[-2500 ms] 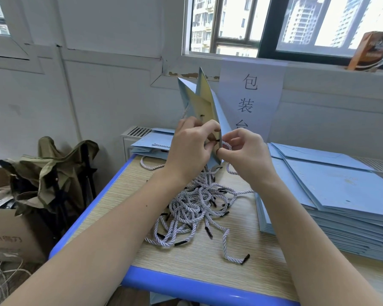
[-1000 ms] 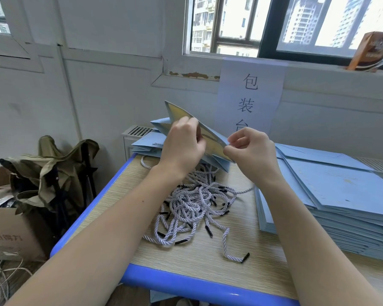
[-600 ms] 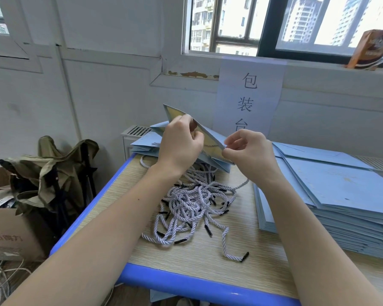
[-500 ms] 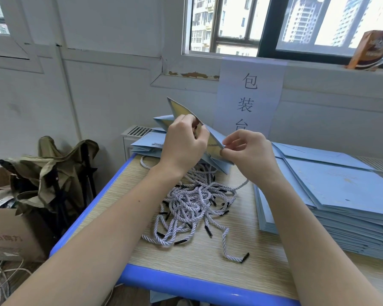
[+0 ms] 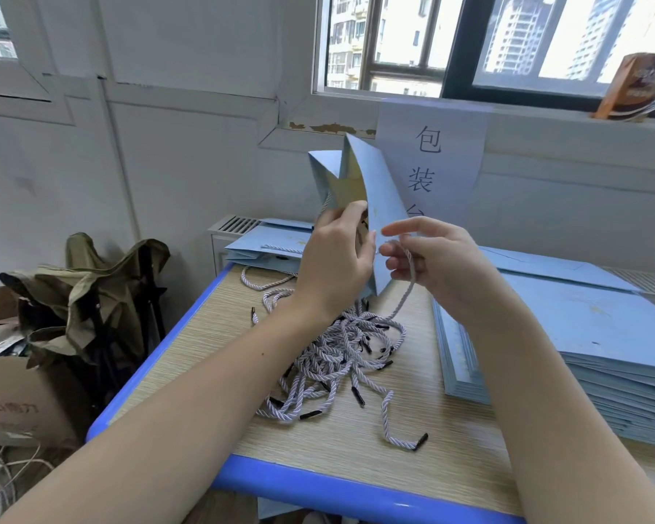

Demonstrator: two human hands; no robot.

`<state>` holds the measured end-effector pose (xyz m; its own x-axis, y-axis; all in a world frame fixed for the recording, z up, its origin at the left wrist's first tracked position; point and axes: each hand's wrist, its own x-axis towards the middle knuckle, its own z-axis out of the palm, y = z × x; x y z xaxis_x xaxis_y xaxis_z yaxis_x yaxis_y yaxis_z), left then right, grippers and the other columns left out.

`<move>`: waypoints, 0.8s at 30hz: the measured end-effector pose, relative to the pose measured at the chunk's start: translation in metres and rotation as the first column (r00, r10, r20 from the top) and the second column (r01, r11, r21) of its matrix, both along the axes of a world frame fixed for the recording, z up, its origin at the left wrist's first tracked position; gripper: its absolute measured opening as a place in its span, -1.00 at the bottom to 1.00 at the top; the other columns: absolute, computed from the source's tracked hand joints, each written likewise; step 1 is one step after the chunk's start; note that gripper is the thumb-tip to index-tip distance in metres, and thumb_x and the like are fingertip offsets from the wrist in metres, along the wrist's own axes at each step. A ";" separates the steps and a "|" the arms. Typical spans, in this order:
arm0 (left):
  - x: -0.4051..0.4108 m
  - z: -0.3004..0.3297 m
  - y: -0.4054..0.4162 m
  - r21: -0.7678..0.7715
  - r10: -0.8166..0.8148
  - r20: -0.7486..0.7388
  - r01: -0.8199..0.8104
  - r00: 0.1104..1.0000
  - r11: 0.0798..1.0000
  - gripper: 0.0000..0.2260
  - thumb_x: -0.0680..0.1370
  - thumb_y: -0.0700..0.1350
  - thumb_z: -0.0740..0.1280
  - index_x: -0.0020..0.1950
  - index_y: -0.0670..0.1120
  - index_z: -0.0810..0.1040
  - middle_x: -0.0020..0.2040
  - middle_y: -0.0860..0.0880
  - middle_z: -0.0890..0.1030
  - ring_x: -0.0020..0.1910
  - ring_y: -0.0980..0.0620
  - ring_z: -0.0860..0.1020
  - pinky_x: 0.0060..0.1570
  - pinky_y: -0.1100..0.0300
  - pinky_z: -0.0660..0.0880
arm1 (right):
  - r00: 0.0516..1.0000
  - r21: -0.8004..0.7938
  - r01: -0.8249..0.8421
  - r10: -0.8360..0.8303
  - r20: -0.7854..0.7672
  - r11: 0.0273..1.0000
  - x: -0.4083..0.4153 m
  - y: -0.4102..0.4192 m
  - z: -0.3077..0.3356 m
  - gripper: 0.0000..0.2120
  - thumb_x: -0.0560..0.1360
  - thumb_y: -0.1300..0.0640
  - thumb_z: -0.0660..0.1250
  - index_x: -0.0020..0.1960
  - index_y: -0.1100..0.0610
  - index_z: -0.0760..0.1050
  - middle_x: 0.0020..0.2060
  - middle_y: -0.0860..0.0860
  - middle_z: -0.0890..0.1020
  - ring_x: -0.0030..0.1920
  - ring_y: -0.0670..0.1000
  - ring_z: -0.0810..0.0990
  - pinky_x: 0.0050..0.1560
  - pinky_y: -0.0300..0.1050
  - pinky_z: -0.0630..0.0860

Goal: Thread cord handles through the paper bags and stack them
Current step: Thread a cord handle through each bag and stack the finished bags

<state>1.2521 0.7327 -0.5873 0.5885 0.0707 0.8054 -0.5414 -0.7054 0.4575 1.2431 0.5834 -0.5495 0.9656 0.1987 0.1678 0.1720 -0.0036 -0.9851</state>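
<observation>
Since half a second ago you've tipped the bag (image 5: 375, 206) upright above the worktop's far edge; your left hand (image 5: 337, 259) grips it, your right hand (image 5: 428, 255) pinches the cord (image 5: 409, 274) just right.

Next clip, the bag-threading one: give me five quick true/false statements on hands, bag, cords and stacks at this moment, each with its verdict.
1. The left hand holds a blue paper bag up off the table. True.
2. The right hand is empty. False: a cord runs through its fingers.
3. A pile of loose cords lies on the table below the hands. True.
4. The tall stack of flat bags sits on the person's left. False: it is on the right; a smaller stack lies at the far left.
5. The held bag lies flat. False: it stands up, mouth spread.
</observation>
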 end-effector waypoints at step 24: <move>0.002 -0.003 -0.004 0.124 -0.012 0.017 0.009 1.000 0.992 -0.73 0.55 -0.18 0.22 0.24 -0.12 0.48 -0.12 -0.13 0.61 -0.18 -0.14 0.55 -0.21 -0.05 0.55 | 0.958 0.104 0.015 -0.044 0.282 0.994 -0.009 -0.001 0.013 -0.62 0.62 0.14 0.31 -0.38 0.11 0.47 -0.49 -0.01 0.52 -0.39 0.05 0.45 -0.08 0.06 0.44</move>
<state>1.2545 0.7284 -0.5904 0.5744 -0.0362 0.8178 -0.5561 -0.7503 0.3574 1.2346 0.5827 -0.5365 0.8805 0.1386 0.4532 0.4458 0.0828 -0.8913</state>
